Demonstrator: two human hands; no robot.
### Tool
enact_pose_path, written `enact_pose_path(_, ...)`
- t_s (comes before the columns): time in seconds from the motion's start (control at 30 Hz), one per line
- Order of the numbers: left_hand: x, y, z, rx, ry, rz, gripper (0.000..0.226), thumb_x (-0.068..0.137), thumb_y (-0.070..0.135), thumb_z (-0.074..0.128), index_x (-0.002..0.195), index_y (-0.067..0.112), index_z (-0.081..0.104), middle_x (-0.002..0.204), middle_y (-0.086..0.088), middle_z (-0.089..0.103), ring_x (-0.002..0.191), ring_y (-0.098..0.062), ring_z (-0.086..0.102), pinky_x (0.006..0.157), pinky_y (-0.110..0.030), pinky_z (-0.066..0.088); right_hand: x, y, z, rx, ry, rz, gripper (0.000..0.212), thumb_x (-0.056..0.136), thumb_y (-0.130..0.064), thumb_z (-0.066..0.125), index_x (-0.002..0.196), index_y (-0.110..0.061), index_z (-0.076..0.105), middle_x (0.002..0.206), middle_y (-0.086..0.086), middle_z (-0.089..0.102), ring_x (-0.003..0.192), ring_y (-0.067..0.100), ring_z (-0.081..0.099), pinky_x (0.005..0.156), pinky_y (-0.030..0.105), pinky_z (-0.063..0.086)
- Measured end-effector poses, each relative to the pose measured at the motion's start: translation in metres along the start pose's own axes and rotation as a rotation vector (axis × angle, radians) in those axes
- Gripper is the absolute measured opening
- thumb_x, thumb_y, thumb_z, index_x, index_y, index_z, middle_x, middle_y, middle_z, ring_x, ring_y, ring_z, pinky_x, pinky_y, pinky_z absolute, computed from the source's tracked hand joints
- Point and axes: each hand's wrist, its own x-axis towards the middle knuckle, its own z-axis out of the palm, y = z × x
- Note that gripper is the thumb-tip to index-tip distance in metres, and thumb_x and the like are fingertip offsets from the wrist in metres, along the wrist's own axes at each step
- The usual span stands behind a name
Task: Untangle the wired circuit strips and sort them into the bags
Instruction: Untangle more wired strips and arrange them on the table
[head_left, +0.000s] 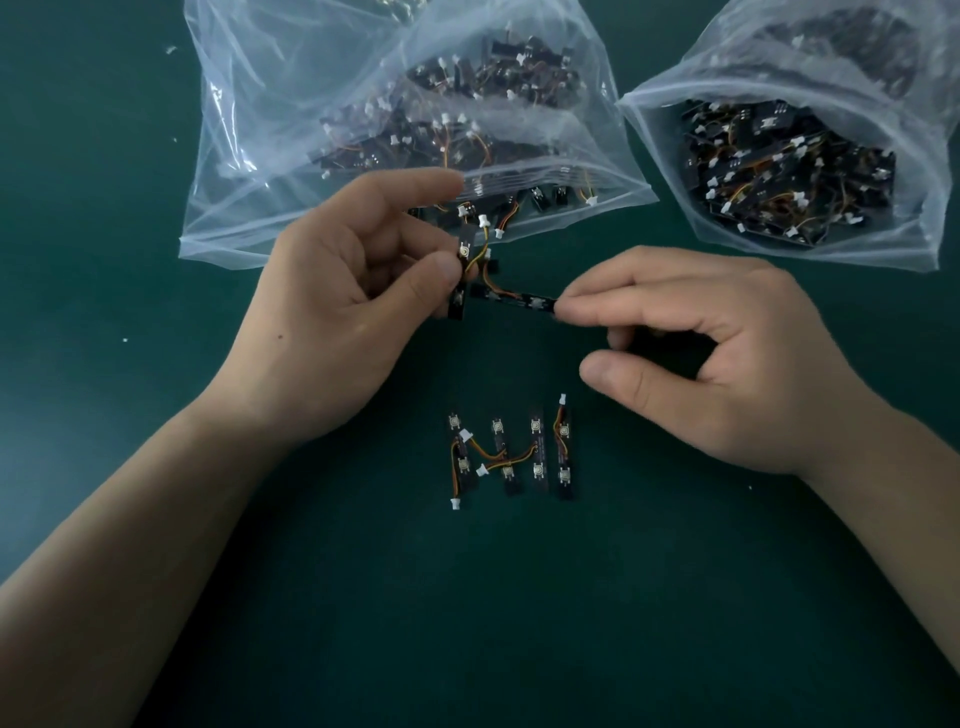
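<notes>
Head view: left hand (332, 291) and right hand (717, 353) are each pinching, fingers clamped, one strip of a tangled pair (511, 299) over the worktop (156, 364); four strips (511, 452) are lying unbagged, bags (249, 156) are holding many.

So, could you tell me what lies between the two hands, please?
In the head view, two wired strips: the left hand pinches the upright strip, the right hand holds the level strip, orange wires looped between.
</notes>
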Motion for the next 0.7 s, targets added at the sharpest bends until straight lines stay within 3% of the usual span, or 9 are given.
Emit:
enact_pose_path(0.1,-0.0001,-0.0005,0.0002,0.027,-0.004,0.001,0.034,0.099,0.008,0.062,0.131,0.021,0.064,0.092,0.007,0.073,0.076,-0.007,0.066,0.077,-0.016,0.051,0.0030,-0.0003,0.0005,-0.018,0.172,0.018,0.009,0.095,-0.015,0.075,0.091,-0.008,0.080,0.090,0.002,0.077,0.074,0.018,0.068,0.066,0.031,0.053)
enact_pose_path(0.2,-0.0005,-0.0013,0.0001,0.022,-0.003,-0.005,0.030,0.099,0.009,0.062,0.123,0.025,0.068,0.092,0.008,0.073,0.077,-0.007,0.067,0.078,-0.017,0.052,0.0053,0.0026,0.0005,-0.064,0.318,0.130,0.048,0.101,-0.020,0.068,0.056,-0.007,0.057,0.051,0.006,0.053,0.047,0.015,0.048,0.047,0.033,0.035)
enact_pose_path(0.27,-0.0010,-0.0014,0.0002,0.018,-0.012,-0.001,0.029,0.099,0.009,0.062,0.120,0.027,0.068,0.091,0.009,0.074,0.077,-0.006,0.067,0.078,-0.016,0.052,0.0054,0.0012,0.0008,-0.035,0.363,0.149,0.062,0.105,-0.020,0.062,0.050,-0.007,0.036,0.044,0.005,0.034,0.042,0.015,0.033,0.045,0.026,0.024)
enact_pose_path(0.37,-0.0011,-0.0013,0.0000,0.027,-0.028,0.000,0.028,0.098,0.011,0.063,0.119,0.029,0.068,0.091,0.010,0.075,0.077,-0.005,0.066,0.078,-0.016,0.052,0.0042,0.0052,0.0001,-0.061,0.367,0.126,0.051,0.104,-0.019,0.061,0.058,-0.006,0.045,0.051,0.004,0.042,0.049,0.015,0.039,0.050,0.023,0.028)
enact_pose_path(0.43,-0.0007,-0.0018,-0.0005,0.033,-0.031,-0.002,0.027,0.098,0.012,0.063,0.119,0.029,0.069,0.092,0.009,0.075,0.077,-0.006,0.066,0.078,-0.017,0.052,0.0054,0.0080,-0.0002,-0.123,0.288,0.123,0.016,0.099,-0.013,0.063,0.084,-0.008,0.067,0.076,0.001,0.060,0.069,0.011,0.054,0.065,0.020,0.039)
enact_pose_path(0.47,-0.0004,-0.0022,-0.0006,0.038,-0.033,-0.002,0.027,0.098,0.012,0.064,0.119,0.029,0.069,0.092,0.009,0.075,0.077,-0.007,0.066,0.078,-0.017,0.051,0.0073,0.0070,-0.0001,-0.171,0.203,0.150,0.012,0.095,-0.008,0.065,0.104,-0.011,0.072,0.094,0.000,0.064,0.085,0.011,0.057,0.077,0.019,0.042)
enact_pose_path(0.53,-0.0007,-0.0027,-0.0013,0.053,-0.035,-0.002,0.027,0.098,0.013,0.064,0.120,0.029,0.069,0.092,0.008,0.075,0.077,-0.008,0.066,0.078,-0.018,0.051,0.0079,0.0074,0.0014,-0.251,0.047,0.189,0.044,0.090,-0.001,0.065,0.130,-0.019,0.069,0.117,-0.004,0.062,0.108,0.011,0.054,0.099,0.020,0.038)
enact_pose_path(0.6,-0.0008,-0.0028,-0.0016,0.069,-0.037,0.003,0.028,0.098,0.014,0.064,0.120,0.030,0.069,0.093,0.008,0.075,0.078,-0.008,0.067,0.078,-0.020,0.052,0.0095,0.0050,0.0007,-0.295,0.000,0.195,0.047,0.090,-0.003,0.063,0.131,-0.023,0.071,0.123,-0.007,0.059,0.117,0.014,0.052,0.108,0.022,0.033)
enact_pose_path(0.7,-0.0012,-0.0025,-0.0021,0.097,-0.036,0.008,0.028,0.098,0.016,0.065,0.119,0.034,0.070,0.094,0.009,0.075,0.078,-0.008,0.068,0.077,-0.022,0.054,0.0098,-0.0007,-0.0025,-0.262,-0.021,0.225,0.036,0.084,-0.013,0.059,0.112,-0.027,0.076,0.124,-0.009,0.058,0.121,0.015,0.051,0.112,0.030,0.033)
